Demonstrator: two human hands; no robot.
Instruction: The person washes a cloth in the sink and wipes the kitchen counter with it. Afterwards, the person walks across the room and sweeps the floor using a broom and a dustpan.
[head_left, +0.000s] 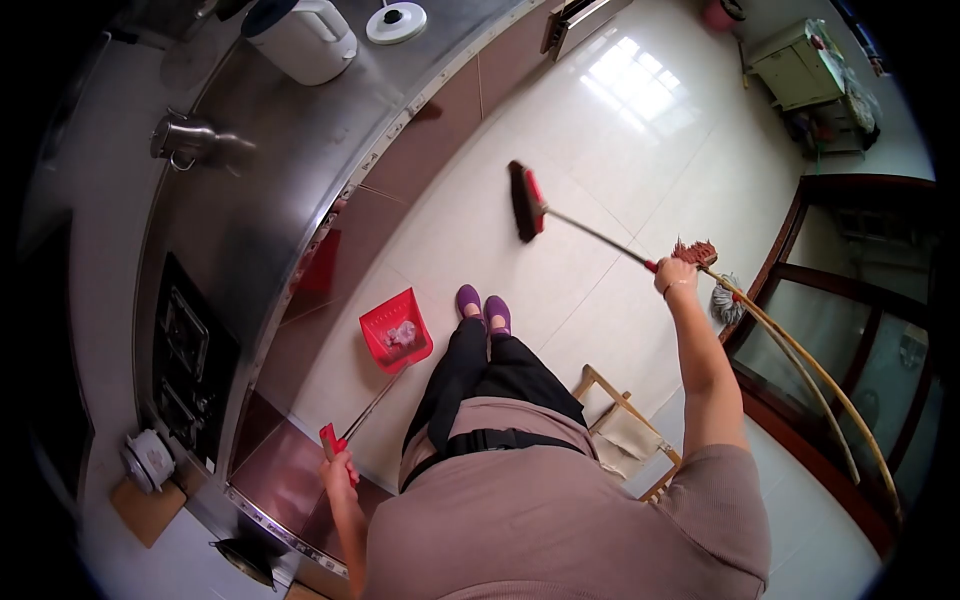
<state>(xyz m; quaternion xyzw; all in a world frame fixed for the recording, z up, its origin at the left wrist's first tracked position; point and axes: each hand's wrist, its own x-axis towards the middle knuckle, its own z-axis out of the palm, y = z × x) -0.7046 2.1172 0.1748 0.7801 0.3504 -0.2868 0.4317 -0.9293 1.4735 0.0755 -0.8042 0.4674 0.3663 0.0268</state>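
Down at the left, my left hand [340,474] is closed around the red handle of a long-handled dustpan [378,325]. Its red pan is beside my feet, with a pale crumpled bit of rubbish [402,334] in it. My right hand [677,277], out to the right, grips the end of a broom [531,202]. The broom's thin shaft runs away from me to a red head with dark bristles, ahead of my feet on the tiles. Whether the bristles touch the floor I cannot tell.
On my left runs a steel counter [290,130] with a white kettle [303,42], a metal pot [180,137] and a gas stove [190,340]. Mops [697,253] lean by the glass door [880,340] at right. A folding chair [625,440] stands close behind my right side.
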